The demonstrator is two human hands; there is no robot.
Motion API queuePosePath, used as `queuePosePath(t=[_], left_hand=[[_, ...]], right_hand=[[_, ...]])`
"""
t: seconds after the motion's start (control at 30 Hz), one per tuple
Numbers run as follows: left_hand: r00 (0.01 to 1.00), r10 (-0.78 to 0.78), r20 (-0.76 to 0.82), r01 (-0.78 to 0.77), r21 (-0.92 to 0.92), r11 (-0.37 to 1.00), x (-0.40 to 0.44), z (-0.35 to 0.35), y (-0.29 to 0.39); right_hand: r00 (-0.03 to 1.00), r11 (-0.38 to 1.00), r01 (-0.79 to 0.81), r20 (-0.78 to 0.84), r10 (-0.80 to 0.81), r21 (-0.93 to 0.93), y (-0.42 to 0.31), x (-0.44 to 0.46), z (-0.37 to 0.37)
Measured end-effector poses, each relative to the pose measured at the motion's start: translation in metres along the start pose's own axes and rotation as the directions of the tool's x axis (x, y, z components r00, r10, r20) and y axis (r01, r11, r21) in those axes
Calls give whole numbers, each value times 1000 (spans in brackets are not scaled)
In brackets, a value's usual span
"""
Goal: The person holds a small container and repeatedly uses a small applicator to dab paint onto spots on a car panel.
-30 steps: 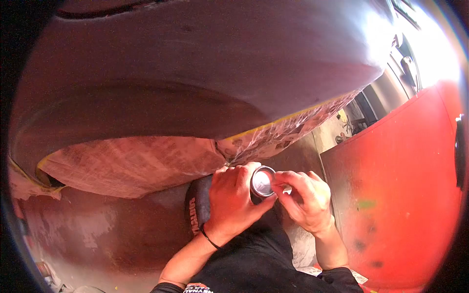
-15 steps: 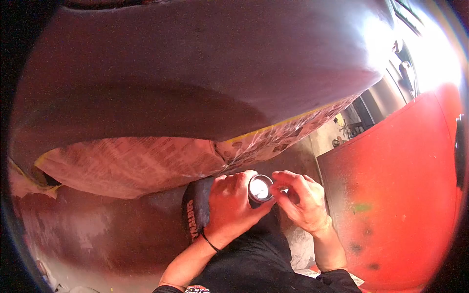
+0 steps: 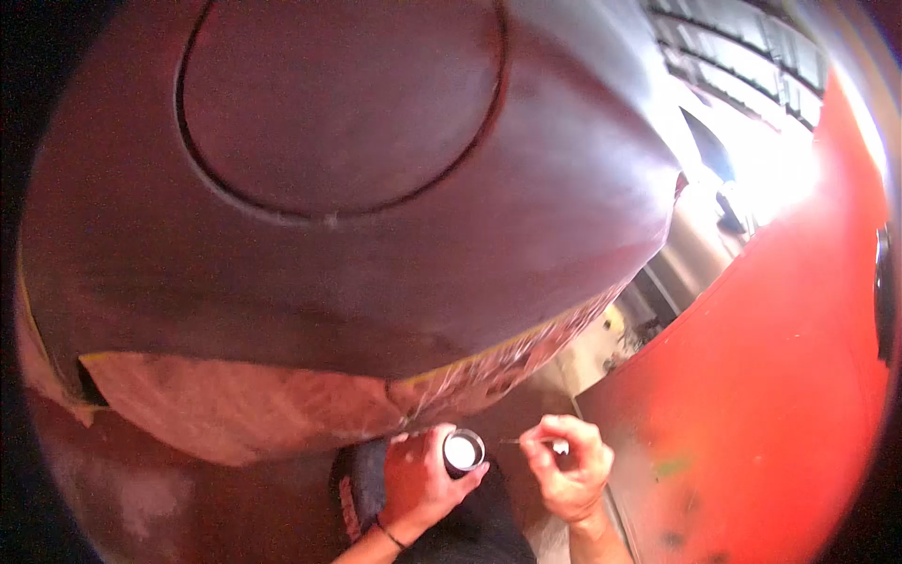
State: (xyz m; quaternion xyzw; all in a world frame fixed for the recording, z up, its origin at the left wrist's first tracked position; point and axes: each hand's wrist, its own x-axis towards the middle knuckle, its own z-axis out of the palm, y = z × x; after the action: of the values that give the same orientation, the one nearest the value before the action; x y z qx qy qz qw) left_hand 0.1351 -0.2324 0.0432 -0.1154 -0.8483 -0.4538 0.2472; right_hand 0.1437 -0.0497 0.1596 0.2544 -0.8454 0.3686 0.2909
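Note:
My left hand (image 3: pixel 415 481) is wrapped round a small dark round container (image 3: pixel 464 453), its open top facing me and bright white inside. To the right of it, my right hand (image 3: pixel 575 470) pinches a thin stick-like tool (image 3: pixel 509 441) whose tip points left toward the container, with a gap between them. Something small and white shows within the curled right fingers, too little of it to name. Above both hands spreads a dull, dark car body panel (image 3: pixel 376 282) with a round seam in it.
Masking paper (image 3: pixel 254 404) edged with yellow tape covers the wheel opening and lower side of the car. A red panel (image 3: pixel 752 376) stands close on my right. Bright light glares off the car's far end. Dark floor (image 3: pixel 207 498) lies below.
My right hand has drawn away from the container's rim to the right, and the thin tool now shows. The view has tilted up, bringing the round seam into sight.

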Motion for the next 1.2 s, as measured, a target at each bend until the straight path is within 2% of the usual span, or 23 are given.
queuePosePath(t=[0.03,0.07,0.1,0.17,0.27,0.37,0.5,0.53,0.63,0.67,0.77,0.8,0.83,0.97,1.07,1.17,1.2], left_hand=[[999,24,-30,-24,-1,1000,1,2,-2],[1000,-21,13,22,-59,998,2,3,-3],[1000,-7,-1,6,-67,998,2,1,-3],[999,7,-48,-11,-86,996,4,-2,-2],[999,-46,-29,41,-136,990,3,-8,3],[997,-26,-69,17,-136,991,3,-4,0],[995,-31,-91,22,-104,994,6,-9,3],[995,-36,-91,27,-99,995,6,-10,3],[999,-46,-19,43,-156,987,10,-20,5],[999,-41,-31,36,-149,988,10,-19,4],[999,-18,-36,13,-136,991,7,-13,-4],[999,-18,-30,14,-149,989,2,-4,-11],[1000,-18,-24,14,-161,987,-4,4,-18],[996,-50,77,59,-117,991,-41,31,-43],[981,-122,154,145,-153,978,-74,49,-64],[980,-132,149,144,-76,987,-94,49,-74],[968,-161,193,186,-124,975,-98,51,-82]], right_hand=[[1000,999,-3,2,3,-36,2,0,3],[948,973,139,308,-77,-184,8,6,1],[910,955,168,412,-55,-244,14,-2,2],[943,985,-161,287,170,-55,7,-5,0],[894,977,69,447,29,-203,-7,24,-18],[897,999,3,442,22,-55,-8,33,-15],[959,996,-82,273,73,19,-8,30,-14],[935,999,-42,351,50,-30,-13,38,-12],[927,998,16,376,10,-66,-8,35,-8],[939,998,-39,339,50,-40,-12,37,-8],[985,991,-8,168,30,-133,-13,42,-15],[1000,989,-13,-3,12,-151,-6,43,-16],[970,968,-155,-155,186,197,-12,53,-9],[881,929,195,-472,-25,315,-9,104,5],[808,893,318,-584,-79,319,-6,136,27],[771,867,336,-636,-29,369,-11,159,43],[760,853,354,-649,-24,383,-11,164,47]])
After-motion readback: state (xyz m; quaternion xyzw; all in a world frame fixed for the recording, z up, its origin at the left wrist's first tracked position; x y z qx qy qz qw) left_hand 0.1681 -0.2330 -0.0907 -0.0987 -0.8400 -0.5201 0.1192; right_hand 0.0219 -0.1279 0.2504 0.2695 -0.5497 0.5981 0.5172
